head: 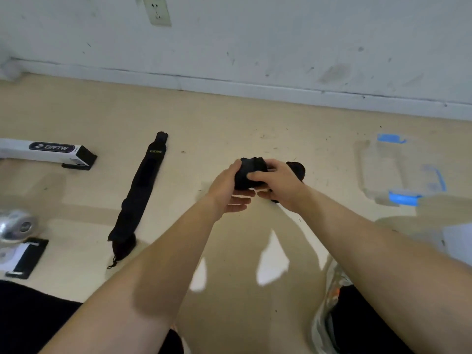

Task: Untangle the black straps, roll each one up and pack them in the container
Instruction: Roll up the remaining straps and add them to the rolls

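A rolled black strap (249, 172) is held above the beige floor between both hands. My left hand (227, 186) cups it from the left, thumb on top and fingers beneath. My right hand (279, 183) grips it from the right, thumb pressed on its front. Just behind my right hand, another black roll (297, 169) lies on the floor. A long black strap (141, 192) lies flat and unrolled on the floor to the left. The clear plastic container (378, 169) with blue latches sits open at the right.
A white bar with a black foot (48, 152) lies at far left, with a silver dumbbell-like object (16, 226) and a black-and-white piece (24, 256) below it. The wall and skirting (255, 88) run across behind. A shoe (329, 302) is at lower right.
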A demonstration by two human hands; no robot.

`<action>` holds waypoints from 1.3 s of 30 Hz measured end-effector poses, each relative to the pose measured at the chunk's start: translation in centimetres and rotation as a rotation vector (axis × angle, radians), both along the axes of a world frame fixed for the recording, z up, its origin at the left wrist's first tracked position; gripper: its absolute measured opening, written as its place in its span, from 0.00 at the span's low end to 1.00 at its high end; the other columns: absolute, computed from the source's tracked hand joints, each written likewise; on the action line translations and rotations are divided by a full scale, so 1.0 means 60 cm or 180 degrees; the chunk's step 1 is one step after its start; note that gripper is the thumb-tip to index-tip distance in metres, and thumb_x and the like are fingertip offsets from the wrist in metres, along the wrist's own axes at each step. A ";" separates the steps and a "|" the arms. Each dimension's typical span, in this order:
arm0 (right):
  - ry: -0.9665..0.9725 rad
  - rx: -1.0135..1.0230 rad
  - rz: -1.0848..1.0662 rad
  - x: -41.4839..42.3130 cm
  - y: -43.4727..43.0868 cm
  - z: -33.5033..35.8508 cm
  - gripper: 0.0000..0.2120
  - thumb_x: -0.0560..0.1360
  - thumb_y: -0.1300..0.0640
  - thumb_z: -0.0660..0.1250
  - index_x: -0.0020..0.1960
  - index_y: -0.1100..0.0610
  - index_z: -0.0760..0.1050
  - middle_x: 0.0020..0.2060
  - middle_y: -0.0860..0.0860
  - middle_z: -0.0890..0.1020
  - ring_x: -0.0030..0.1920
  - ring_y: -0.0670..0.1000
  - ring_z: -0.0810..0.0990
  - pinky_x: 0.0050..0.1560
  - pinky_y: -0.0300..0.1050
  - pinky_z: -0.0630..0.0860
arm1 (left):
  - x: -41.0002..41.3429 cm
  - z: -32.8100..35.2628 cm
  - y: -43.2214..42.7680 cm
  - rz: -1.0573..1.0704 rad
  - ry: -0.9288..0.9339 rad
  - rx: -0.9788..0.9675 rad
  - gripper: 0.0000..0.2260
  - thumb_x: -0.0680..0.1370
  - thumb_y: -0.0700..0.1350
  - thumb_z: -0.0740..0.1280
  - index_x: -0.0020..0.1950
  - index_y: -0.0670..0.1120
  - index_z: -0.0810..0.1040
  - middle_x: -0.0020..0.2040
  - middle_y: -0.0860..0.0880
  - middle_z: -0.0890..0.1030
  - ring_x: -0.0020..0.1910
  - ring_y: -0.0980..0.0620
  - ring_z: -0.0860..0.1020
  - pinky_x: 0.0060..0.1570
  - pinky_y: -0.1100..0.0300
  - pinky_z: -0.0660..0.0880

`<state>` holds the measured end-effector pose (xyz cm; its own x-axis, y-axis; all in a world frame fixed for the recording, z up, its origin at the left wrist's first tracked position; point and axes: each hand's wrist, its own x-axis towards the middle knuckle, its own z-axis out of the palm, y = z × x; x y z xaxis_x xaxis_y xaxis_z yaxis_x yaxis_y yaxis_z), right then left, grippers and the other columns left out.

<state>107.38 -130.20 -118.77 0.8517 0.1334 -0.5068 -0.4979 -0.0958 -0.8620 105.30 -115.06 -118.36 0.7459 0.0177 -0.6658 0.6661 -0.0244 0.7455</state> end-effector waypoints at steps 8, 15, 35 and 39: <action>-0.0506 -0.1336 0.0076 0.082 0.034 -0.159 0.33 0.66 0.59 0.80 0.68 0.56 0.74 0.62 0.56 0.76 0.57 0.56 0.79 0.56 0.47 0.76 | 0.097 -0.180 -0.007 0.0639 -0.0395 0.0739 0.04 0.81 0.43 0.67 0.48 0.51 0.76 0.52 0.42 0.84 0.45 0.42 0.83 0.47 0.50 0.83; -0.0161 -0.1799 0.0124 0.153 0.067 -0.286 0.40 0.71 0.58 0.75 0.79 0.53 0.61 0.71 0.58 0.67 0.68 0.62 0.71 0.69 0.58 0.71 | 0.177 -0.315 -0.007 0.0649 -0.0024 0.0511 0.02 0.80 0.45 0.66 0.48 0.52 0.77 0.53 0.45 0.84 0.49 0.42 0.84 0.58 0.44 0.81; -0.0306 -0.2006 0.0224 0.114 0.091 -0.249 0.36 0.74 0.62 0.68 0.79 0.59 0.58 0.70 0.60 0.69 0.70 0.59 0.70 0.66 0.49 0.70 | 0.154 -0.322 0.044 0.0483 0.0171 0.0397 0.21 0.83 0.45 0.65 0.76 0.46 0.71 0.49 0.53 0.78 0.58 0.45 0.81 0.61 0.49 0.78; -0.0346 -0.2045 0.0360 0.086 0.114 -0.209 0.36 0.77 0.62 0.67 0.80 0.59 0.55 0.74 0.59 0.64 0.70 0.59 0.69 0.59 0.44 0.68 | 0.108 -0.288 0.091 0.0519 0.0314 0.0633 0.19 0.82 0.46 0.65 0.74 0.45 0.73 0.49 0.52 0.79 0.56 0.44 0.82 0.57 0.50 0.79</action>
